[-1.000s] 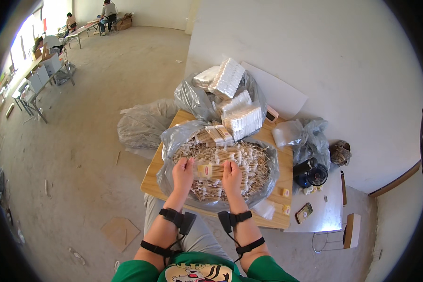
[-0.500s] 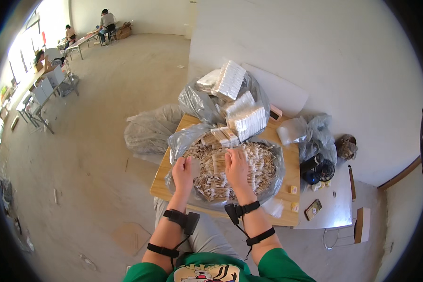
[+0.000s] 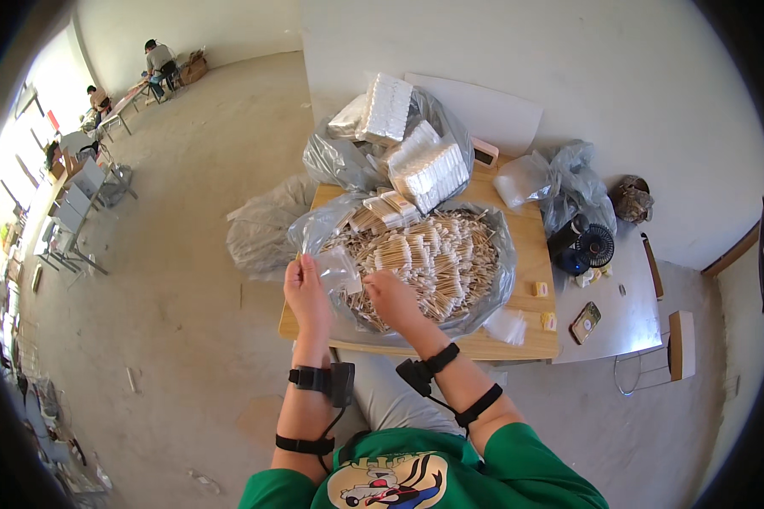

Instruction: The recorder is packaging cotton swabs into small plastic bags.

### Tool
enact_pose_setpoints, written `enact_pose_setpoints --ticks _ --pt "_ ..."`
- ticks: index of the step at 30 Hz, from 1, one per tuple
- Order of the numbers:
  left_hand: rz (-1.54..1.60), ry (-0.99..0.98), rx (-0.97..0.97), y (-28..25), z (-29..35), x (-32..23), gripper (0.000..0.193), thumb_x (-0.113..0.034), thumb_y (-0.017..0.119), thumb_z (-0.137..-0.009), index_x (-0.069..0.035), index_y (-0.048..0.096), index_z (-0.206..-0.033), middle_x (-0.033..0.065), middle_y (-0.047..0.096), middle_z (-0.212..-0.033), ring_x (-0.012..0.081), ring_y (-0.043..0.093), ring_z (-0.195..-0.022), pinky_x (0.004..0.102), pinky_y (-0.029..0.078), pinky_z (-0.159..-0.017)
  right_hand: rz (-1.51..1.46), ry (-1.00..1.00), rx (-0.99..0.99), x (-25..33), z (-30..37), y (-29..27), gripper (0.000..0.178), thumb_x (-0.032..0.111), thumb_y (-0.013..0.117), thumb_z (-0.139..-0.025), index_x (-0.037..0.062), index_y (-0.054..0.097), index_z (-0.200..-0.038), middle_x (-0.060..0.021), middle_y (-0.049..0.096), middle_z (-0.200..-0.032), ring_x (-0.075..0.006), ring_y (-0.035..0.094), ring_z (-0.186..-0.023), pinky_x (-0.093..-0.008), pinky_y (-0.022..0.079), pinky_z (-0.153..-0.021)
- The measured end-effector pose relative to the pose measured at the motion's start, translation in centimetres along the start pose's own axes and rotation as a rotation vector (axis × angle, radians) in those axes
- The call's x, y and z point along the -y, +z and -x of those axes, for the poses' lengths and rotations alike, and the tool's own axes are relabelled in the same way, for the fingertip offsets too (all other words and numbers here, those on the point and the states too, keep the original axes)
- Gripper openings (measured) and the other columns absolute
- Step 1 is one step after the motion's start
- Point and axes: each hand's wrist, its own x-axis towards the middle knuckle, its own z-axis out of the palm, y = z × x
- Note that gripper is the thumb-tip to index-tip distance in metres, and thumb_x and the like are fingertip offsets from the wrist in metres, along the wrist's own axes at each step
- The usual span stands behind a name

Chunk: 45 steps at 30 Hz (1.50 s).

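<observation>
My left hand (image 3: 306, 293) is closed in a pinch on a small clear plastic bag (image 3: 338, 266), held over the left side of the pile. At the bag's other edge, the curled fingers of my right hand (image 3: 392, 300) pinch its rim. Beneath both hands spreads a heap of cotton swabs (image 3: 450, 254) with white tips and wooden sticks, lying in a large opened grey plastic bag (image 3: 502, 280). Several bundles of swabs (image 3: 390, 209) rest at the heap's far edge.
Filled clear packs (image 3: 433, 174) are stacked in another grey bag on the wooden table (image 3: 530, 246). Flat clear bags (image 3: 506, 326) and small yellow boxes (image 3: 541, 289) lie at right. A side table holds a phone (image 3: 585, 322) and a small fan (image 3: 596, 245). Two people sit far off.
My right hand has left the middle of the swabs and come to the plastic bag's edge. My left hand has moved slightly left with the bag. The view has shifted.
</observation>
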Motion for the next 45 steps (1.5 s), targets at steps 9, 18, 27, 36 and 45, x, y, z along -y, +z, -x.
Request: enact_pose_setpoints --ticks 9,18,27,36,45 --pt "-0.039 -0.055 -0.082 -2.5 1.1 0.0 0.025 -0.029 0.054 -0.094 -0.011 0.054 -0.077 -0.0085 0.045 -0.065 -0.0007 0.034 -0.052 0.0155 0.026 -0.045 0.235 -0.154 0.091 0.5 -1.9 2.2 0.010 0.005 0.062 -0.075 0.0023 0.064 -0.085 -0.0098 0.062 -0.089 -0.0246 0.059 -0.078 -0.0367 0.048 -0.067" --pt "0.050 -0.052 0.019 -1.1 1.0 2.8 0.027 -0.025 0.050 -0.096 -0.009 0.051 -0.075 -0.0044 0.046 -0.058 0.0010 0.035 -0.046 0.0171 0.024 -0.040 -1.094 0.583 -0.171 -0.6 0.4 -7.8 0.012 0.006 0.059 -0.088 0.0031 0.056 -0.100 -0.0005 0.057 -0.073 -0.0058 0.047 -0.058 -0.0199 0.036 -0.050" --pt "-0.182 -0.216 0.338 2.7 4.6 4.6 0.031 -0.031 0.045 -0.097 -0.010 0.050 -0.076 0.0031 0.060 -0.064 0.0024 0.030 -0.039 0.0201 0.022 -0.036 -0.879 0.844 -0.827 -13.9 16.7 -19.8 0.007 0.008 0.061 -0.085 0.0041 0.060 -0.090 -0.0023 0.060 -0.073 -0.0092 0.055 -0.061 -0.0214 0.043 -0.054" --pt "-0.303 -0.246 0.516 5.4 7.5 5.3 0.032 -0.033 0.044 -0.098 -0.008 0.050 -0.078 0.0053 0.062 -0.065 0.0026 0.033 -0.039 0.0194 0.024 -0.036 -0.533 0.965 -1.335 -23.3 23.1 -22.5 0.006 0.000 0.060 -0.082 -0.0007 0.059 -0.088 -0.0044 0.057 -0.067 -0.0130 0.055 -0.050 -0.0235 0.043 -0.041" --pt "-0.338 -0.301 0.590 7.3 9.0 6.1 0.033 -0.031 0.043 -0.098 -0.006 0.052 -0.079 0.0073 0.063 -0.065 0.0026 0.033 -0.038 0.0187 0.024 -0.036 0.008 1.394 -0.908 -23.8 22.6 -21.3 0.019 0.019 0.057 -0.088 0.0053 0.069 -0.093 -0.0096 0.067 -0.076 -0.0154 0.066 -0.061 -0.0263 0.050 -0.051"
